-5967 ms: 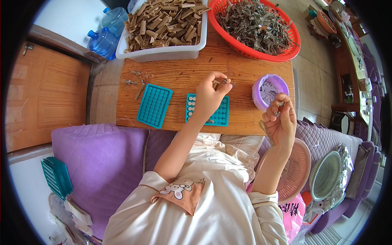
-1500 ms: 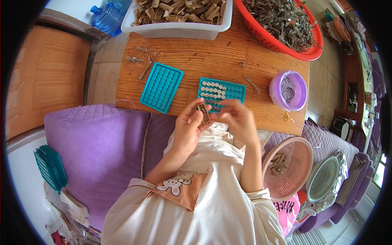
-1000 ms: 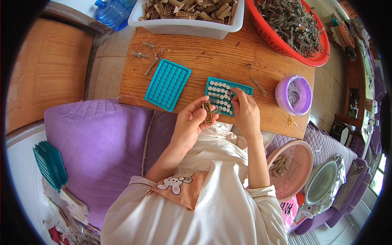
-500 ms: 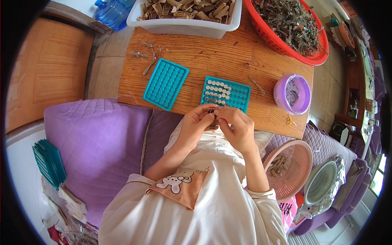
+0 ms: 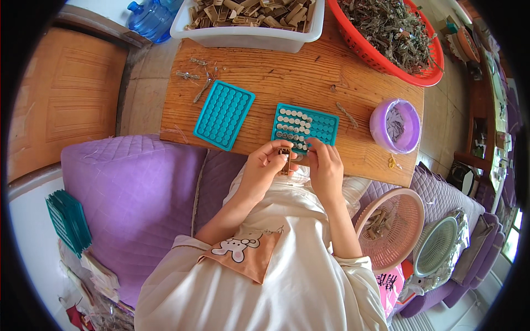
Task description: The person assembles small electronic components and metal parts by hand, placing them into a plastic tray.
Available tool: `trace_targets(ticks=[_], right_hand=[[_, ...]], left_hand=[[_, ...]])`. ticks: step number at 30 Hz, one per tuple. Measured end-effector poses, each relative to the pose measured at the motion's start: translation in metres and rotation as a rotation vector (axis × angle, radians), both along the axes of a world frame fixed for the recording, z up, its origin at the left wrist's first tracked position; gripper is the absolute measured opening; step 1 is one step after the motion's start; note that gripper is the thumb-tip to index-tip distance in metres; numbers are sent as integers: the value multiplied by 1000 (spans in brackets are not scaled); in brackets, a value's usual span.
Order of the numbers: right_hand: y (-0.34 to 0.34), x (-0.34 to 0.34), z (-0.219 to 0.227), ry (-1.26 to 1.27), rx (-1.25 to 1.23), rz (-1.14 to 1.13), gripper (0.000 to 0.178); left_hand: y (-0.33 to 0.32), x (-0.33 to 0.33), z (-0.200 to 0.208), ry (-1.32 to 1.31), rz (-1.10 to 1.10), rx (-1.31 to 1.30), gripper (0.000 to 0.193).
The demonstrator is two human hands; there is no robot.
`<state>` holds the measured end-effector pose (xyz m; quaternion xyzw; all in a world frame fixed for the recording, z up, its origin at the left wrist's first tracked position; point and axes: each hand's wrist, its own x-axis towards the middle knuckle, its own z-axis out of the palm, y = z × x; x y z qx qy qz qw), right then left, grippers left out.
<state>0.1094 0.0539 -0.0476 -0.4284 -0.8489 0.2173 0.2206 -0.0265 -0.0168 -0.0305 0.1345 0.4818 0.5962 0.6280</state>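
My left hand (image 5: 264, 170) grips a small brown-gold plastic casing (image 5: 284, 160) just off the table's near edge, its thumb pressed on the open face. My right hand (image 5: 324, 165) is at the near edge of a teal tray (image 5: 323, 126). Its thumb and forefinger come together there, close to the lowest row; whatever sits between the tips is too small to make out. Rows of round silvery-white button cells (image 5: 291, 120) fill the tray's left part, while the round pockets on its right are bare. A second teal tray (image 5: 224, 115) with bare pockets lies to the left.
A white bin (image 5: 245, 38) of similar brown casings stands at the back, beside a red basket (image 5: 425, 74) heaped with thin wiry pieces. On the right is a purple tub (image 5: 411, 135). A pink basket (image 5: 406, 237) and a green basket (image 5: 433, 248) sit right of my lap.
My right hand has left the casing and moved slightly right and away, to the tray's near edge. The left hand keeps hold of the casing, which now shows more of its open face.
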Motion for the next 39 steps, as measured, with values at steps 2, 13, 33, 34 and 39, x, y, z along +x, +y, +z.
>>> trace_targets(ticks=[2, 13, 33, 34, 39], right_hand=[[-4, 0, 5, 283, -167, -90, 23], [-11, 0, 25, 406, 113, 147, 22], [7, -15, -6, 111, 22, -72, 18], [6, -14, -3, 112, 22, -72, 18], [-16, -4, 21, 543, -32, -40, 23]], left_hand=[[1, 1, 4, 0, -31, -1, 25], [-1, 12, 0, 31, -172, 43, 28], [-12, 1, -4, 0, -88, -61, 22], [-12, 3, -3, 16, -97, -52, 23], [-10, 8, 5, -20, -111, 2, 25]])
